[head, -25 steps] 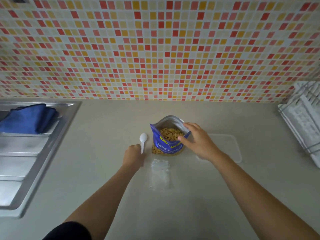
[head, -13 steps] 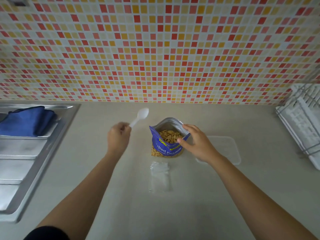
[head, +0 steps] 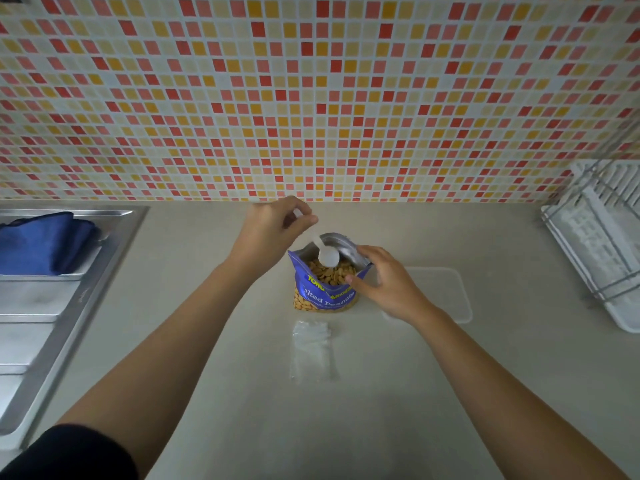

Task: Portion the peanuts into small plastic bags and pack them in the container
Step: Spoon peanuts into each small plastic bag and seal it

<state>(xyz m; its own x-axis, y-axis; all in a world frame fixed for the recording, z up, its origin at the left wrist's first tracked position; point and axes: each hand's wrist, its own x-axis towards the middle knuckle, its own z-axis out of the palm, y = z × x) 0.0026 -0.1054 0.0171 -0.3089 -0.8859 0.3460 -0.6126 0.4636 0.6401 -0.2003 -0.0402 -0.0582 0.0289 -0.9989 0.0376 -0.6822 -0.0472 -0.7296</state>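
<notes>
A blue peanut bag stands open on the counter, with peanuts showing inside. My right hand grips the bag's right rim. Above and behind the bag, my left hand pinches the handle of a white plastic spoon, whose bowl points down into the bag's mouth just over the peanuts. Small clear plastic bags lie flat on the counter in front of the peanut bag. A clear rectangular container sits to the right, partly hidden by my right hand.
A steel sink drainboard with a blue cloth is at the left. A white dish rack stands at the right edge. The tiled wall rises behind the counter.
My left hand lifted the spoon off the counter, swung it up and to the right, and tipped its bowl down into the open bag. My right hand stayed on the bag's rim.
</notes>
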